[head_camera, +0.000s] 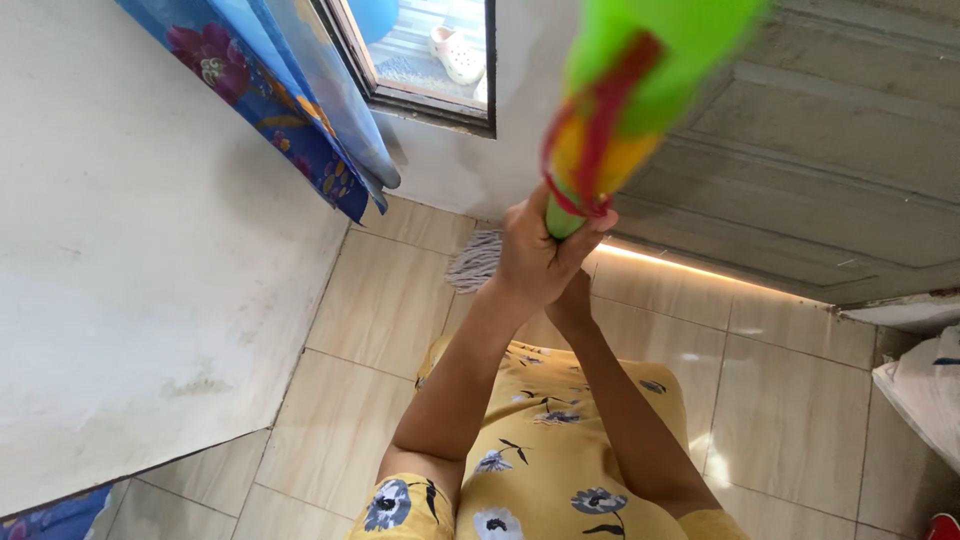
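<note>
Closest to the camera is the mop handle (640, 90), green with yellow and red bands. The left hand (535, 255) is closed around it; just below that, the right hand (572, 300) grips it too, mostly hidden. Beyond the hands, the mop head (475, 260) rests on the tiled floor (380, 300), near the wooden door (830, 180).

Bright daylight enters through the far window (430, 50) and glows in a strip under the door (800, 180) — glare on the floor tiles (790, 420). The near mop handle (640, 70) is blurred; edges bend.
</note>
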